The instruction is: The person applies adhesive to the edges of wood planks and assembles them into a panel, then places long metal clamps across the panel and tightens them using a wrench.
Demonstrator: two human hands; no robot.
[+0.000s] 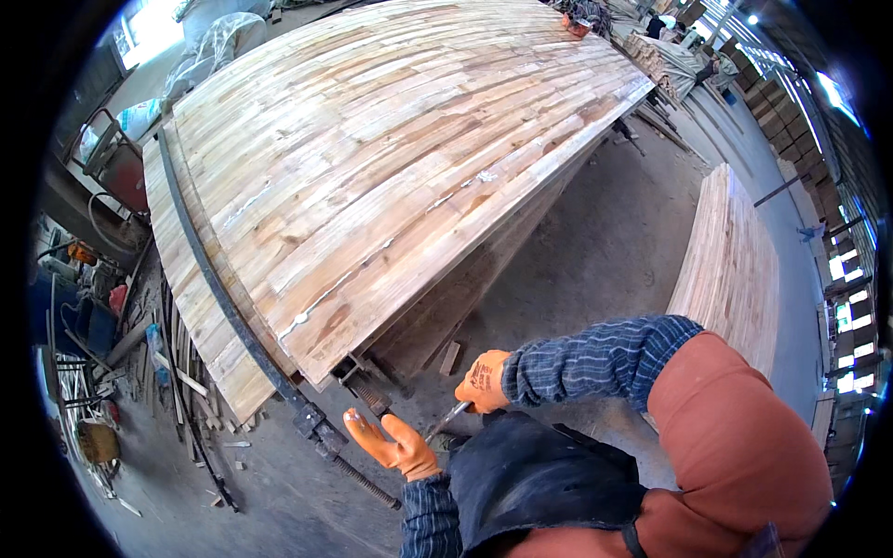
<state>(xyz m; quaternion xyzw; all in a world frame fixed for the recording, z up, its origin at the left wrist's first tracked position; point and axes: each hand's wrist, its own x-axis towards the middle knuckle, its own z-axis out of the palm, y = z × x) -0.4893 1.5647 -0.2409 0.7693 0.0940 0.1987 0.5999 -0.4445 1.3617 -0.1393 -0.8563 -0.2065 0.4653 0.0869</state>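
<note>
My right hand, in an orange glove, is closed around a thin metal rod that slants down toward the left; its lower end is hard to make out against my dark apron. My left hand, gloved the same way, has its fingers stretched out and apart. Close above that hand, a threaded screw sticks out below the near corner of a large wooden panel. A long dark bar clamp lies across the panel's left end, its threaded spindle reaching past my left hand.
Another stack of boards stands at the right. Scrap wood strips litter the concrete floor on the left, near a red machine. A small wood block lies under the panel's edge. Two people are far off.
</note>
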